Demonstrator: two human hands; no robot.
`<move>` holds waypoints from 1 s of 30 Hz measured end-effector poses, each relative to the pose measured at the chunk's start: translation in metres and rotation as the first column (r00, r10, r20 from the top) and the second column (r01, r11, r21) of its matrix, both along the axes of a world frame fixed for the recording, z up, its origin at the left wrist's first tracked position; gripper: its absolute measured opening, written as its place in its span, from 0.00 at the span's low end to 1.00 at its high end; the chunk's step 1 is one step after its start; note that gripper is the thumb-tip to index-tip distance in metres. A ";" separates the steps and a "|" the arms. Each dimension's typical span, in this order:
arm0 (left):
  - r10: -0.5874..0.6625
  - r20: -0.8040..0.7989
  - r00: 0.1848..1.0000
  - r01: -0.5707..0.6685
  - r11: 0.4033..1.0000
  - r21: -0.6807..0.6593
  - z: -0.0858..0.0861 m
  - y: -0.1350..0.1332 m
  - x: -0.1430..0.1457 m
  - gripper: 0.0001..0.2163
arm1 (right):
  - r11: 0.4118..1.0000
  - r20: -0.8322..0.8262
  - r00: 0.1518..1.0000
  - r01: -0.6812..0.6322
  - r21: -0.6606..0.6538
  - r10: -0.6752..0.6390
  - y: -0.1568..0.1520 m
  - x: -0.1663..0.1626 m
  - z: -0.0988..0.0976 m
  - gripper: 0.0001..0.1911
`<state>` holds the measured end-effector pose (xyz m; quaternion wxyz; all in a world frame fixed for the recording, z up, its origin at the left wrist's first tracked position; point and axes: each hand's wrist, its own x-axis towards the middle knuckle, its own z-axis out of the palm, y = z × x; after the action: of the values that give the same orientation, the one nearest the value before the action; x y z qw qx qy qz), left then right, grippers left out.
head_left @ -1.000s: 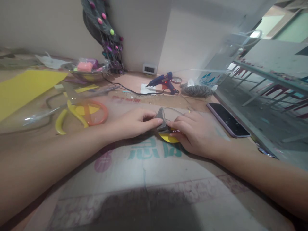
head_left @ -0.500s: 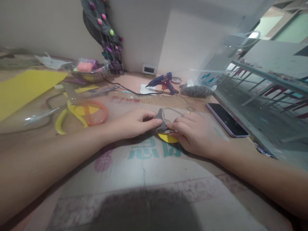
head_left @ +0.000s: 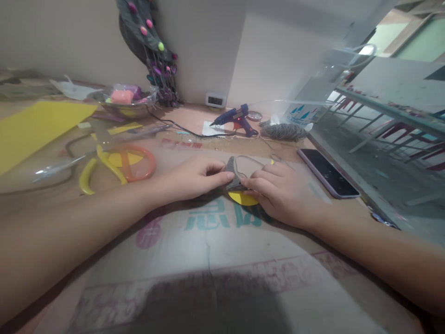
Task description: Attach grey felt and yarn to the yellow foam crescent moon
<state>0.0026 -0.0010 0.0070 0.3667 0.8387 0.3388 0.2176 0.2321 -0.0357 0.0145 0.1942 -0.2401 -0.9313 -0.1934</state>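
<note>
- Between the person's two hands, on the printed sheet [head_left: 167,273] over the near part of the desk [head_left: 194,111], is a small grey piece [head_left: 232,185]; a yellow disc [head_left: 243,199] shows below its near edge.
- Left hand [head_left: 205,174]: thumb and forefinger are clamped on the left side of the grey piece, thumb on top.
- Right hand [head_left: 281,192]: thumb and forefinger are pinched on its near right edge (how far under they reach, one cannot tell).
- A grey strand [head_left: 248,158] loops just beyond the fingers.
- Left of the hands lie an orange handle [head_left: 152,162] and yellow handles [head_left: 110,164].
- Along the right edge of the desk lies a phone [head_left: 328,174].
- Toward the far edge are a blue glue gun [head_left: 234,116] (red light on), a grey yarn hank [head_left: 287,131] nearer the far right corner, and a digital clock [head_left: 216,99] by the wall.
- Farther left along that edge stands a filled bowl [head_left: 125,110]; yellow paper [head_left: 38,130] spreads beyond it, cut off by the view.
</note>
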 end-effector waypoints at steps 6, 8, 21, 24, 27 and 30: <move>0.013 -0.002 1.000 -0.013 1.000 0.011 0.000 0.000 0.000 0.18 | 1.000 -0.078 0.997 0.006 -0.015 -0.007 0.000 -0.002 0.001 0.11; 0.014 0.006 1.000 -0.014 1.000 0.008 0.001 -0.001 0.000 0.18 | 1.000 -0.090 0.996 0.000 -0.010 -0.001 0.000 -0.001 0.001 0.09; 0.040 0.113 0.993 -0.030 0.996 -0.084 -0.001 0.003 -0.001 0.19 | 0.997 -0.053 0.998 0.021 -0.070 -0.025 -0.003 0.004 0.003 0.11; 0.060 0.130 0.990 -0.046 0.993 -0.110 0.000 0.004 -0.002 0.19 | 0.998 -0.025 0.999 0.036 -0.050 -0.037 -0.001 0.003 0.001 0.05; 0.075 0.121 0.990 -0.062 0.993 -0.103 0.001 0.004 -0.003 0.19 | 0.998 -0.039 0.999 0.022 -0.059 -0.024 0.000 0.003 -0.002 0.09; 0.068 0.104 0.992 -0.056 0.993 -0.107 0.001 0.004 -0.002 0.19 | 0.999 -0.052 0.998 -0.021 -0.036 0.019 0.001 0.002 -0.001 0.11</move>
<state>0.0005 0.0025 0.0084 0.4207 0.7946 0.3555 0.2556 0.2345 -0.0350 0.0130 0.2158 -0.2393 -0.9316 -0.1681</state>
